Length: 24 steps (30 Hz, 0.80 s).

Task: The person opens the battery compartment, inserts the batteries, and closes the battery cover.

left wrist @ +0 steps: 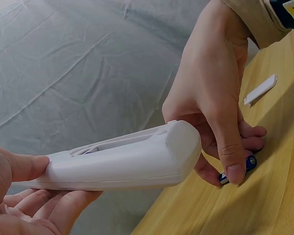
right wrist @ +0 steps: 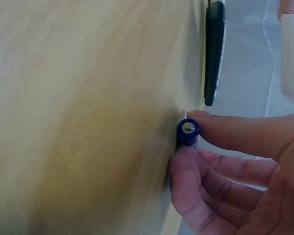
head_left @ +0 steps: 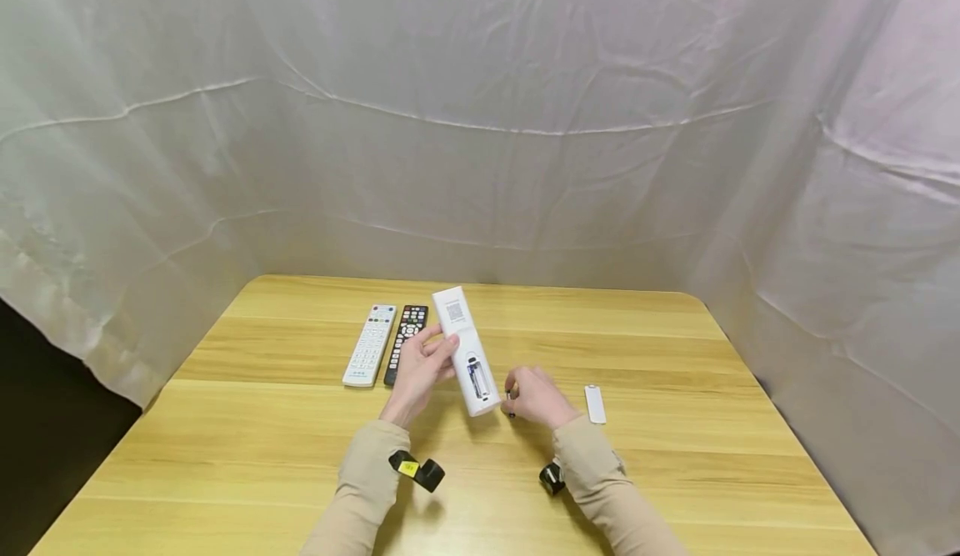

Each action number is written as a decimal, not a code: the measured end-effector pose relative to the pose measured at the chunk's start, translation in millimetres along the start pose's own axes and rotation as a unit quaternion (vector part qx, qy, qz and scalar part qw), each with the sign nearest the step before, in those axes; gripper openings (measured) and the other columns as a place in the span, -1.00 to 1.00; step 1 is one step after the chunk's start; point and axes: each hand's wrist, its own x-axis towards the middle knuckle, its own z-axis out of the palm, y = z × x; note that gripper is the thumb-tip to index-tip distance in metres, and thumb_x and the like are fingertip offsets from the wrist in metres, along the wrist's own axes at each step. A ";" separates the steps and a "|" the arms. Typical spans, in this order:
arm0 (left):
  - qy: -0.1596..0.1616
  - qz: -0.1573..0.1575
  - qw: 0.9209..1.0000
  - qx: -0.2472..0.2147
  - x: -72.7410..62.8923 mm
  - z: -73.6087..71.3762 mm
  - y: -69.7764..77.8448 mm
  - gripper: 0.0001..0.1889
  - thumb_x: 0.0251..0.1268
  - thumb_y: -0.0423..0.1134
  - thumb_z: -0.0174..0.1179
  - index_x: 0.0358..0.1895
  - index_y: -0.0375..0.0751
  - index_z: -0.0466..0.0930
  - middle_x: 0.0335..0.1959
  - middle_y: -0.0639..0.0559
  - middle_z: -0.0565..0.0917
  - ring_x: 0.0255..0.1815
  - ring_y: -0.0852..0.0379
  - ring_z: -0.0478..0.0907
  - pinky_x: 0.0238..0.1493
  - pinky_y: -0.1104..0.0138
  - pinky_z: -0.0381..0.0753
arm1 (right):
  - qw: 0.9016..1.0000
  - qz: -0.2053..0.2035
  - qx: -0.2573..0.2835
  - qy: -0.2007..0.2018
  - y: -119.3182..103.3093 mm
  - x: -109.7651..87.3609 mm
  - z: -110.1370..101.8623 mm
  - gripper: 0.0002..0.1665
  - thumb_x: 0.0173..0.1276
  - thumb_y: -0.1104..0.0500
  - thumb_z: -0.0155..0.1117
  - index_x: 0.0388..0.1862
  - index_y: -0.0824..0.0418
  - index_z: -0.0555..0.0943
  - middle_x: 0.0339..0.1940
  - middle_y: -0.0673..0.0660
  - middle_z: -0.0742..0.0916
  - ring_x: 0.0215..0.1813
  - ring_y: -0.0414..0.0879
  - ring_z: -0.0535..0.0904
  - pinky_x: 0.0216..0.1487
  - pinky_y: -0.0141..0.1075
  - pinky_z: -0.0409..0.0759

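Note:
My left hand grips a white remote control above the table, thumb on top and fingers underneath. Its back faces up and its battery compartment is uncovered, with at least one dark blue battery inside. Close to the remote's lower end, my right hand pinches a blue battery between thumb and fingers, low over the wooden table. In the right wrist view one end of this battery, with its metal tip, faces the camera. The left wrist view shows both its ends sticking out past the thumb.
A white remote and a black remote lie side by side, left of my left hand. The small white battery cover lies on the table to the right of my right hand. Grey curtains surround the table's back and sides.

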 end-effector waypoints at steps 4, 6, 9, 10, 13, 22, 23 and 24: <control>0.002 -0.002 1.000 -0.001 -0.3 0.3 1.0 -0.54 0.46 -0.39 0.14 0.36 -0.44 0.37 0.08 -0.45 0.67 -0.23 0.08 0.80 -0.19 0.30 0.84 | 1.000 -0.001 -0.008 0.003 0.6 0.4 1.8 -0.73 0.14 0.28 0.51 -0.20 0.34 0.66 -0.48 0.07 0.68 -0.42 -0.12 0.49 -0.41 -0.39 0.44; 0.003 -0.004 1.000 -0.002 -0.5 0.4 1.4 -0.53 0.46 -0.39 0.14 0.36 -0.44 0.37 0.08 -0.45 0.67 -0.24 0.09 0.80 -0.20 0.32 0.84 | 1.000 -0.003 -0.009 0.005 0.2 -0.2 1.9 -0.74 0.13 0.30 0.50 -0.21 0.35 0.66 -0.47 0.08 0.68 -0.42 -0.11 0.49 -0.41 -0.38 0.45; 0.003 -0.003 1.000 0.000 -0.4 0.4 1.3 -0.54 0.46 -0.40 0.14 0.36 -0.43 0.37 0.09 -0.45 0.66 -0.22 0.08 0.80 -0.21 0.33 0.84 | 1.000 -0.011 -0.011 0.008 -0.7 -1.3 1.4 -0.75 0.13 0.32 0.49 -0.22 0.37 0.65 -0.48 0.08 0.68 -0.43 -0.12 0.50 -0.41 -0.37 0.47; 0.004 -0.006 1.000 -0.001 -0.2 0.4 1.2 -0.54 0.45 -0.41 0.14 0.37 -0.42 0.37 0.09 -0.45 0.66 -0.22 0.08 0.80 -0.20 0.33 0.84 | 1.000 -0.013 -0.012 0.009 -0.9 -1.7 0.9 -0.76 0.13 0.33 0.48 -0.22 0.37 0.65 -0.49 0.07 0.68 -0.44 -0.13 0.49 -0.41 -0.38 0.47; 0.003 0.000 1.000 0.001 0.1 0.2 0.7 -0.54 0.46 -0.42 0.13 0.37 -0.44 0.37 0.10 -0.47 0.65 -0.18 0.04 0.80 -0.18 0.31 0.84 | 0.999 -0.024 -0.017 0.012 -0.9 -2.5 0.0 -0.76 0.12 0.35 0.44 -0.22 0.39 0.65 -0.53 0.05 0.66 -0.47 -0.16 0.47 -0.45 -0.40 0.45; 0.000 0.003 1.000 0.001 0.2 -0.6 0.2 -0.53 0.46 -0.40 0.14 0.36 -0.47 0.36 0.10 -0.48 0.64 -0.16 0.00 0.80 -0.16 0.30 0.84 | 1.000 -0.021 0.001 0.016 2.8 -2.6 3.4 -0.76 0.06 0.37 0.41 -0.25 0.32 0.64 -0.61 0.03 0.66 -0.53 -0.16 0.48 -0.49 -0.39 0.45; 0.001 0.003 1.000 0.001 0.4 -0.7 -0.1 -0.53 0.46 -0.41 0.14 0.36 -0.46 0.36 0.10 -0.48 0.65 -0.16 0.01 0.80 -0.16 0.30 0.84 | 1.000 -0.022 0.009 0.016 3.4 -3.3 4.1 -0.75 0.06 0.38 0.40 -0.23 0.32 0.64 -0.58 0.05 0.68 -0.53 -0.16 0.50 -0.50 -0.39 0.48; 0.002 0.002 1.000 0.000 0.6 -0.8 -0.3 -0.53 0.45 -0.40 0.14 0.36 -0.45 0.37 0.09 -0.47 0.65 -0.16 0.02 0.80 -0.17 0.31 0.84 | 0.999 -0.023 0.019 0.017 4.0 -4.0 4.6 -0.74 0.07 0.39 0.39 -0.21 0.33 0.64 -0.56 0.06 0.70 -0.53 -0.16 0.52 -0.51 -0.39 0.52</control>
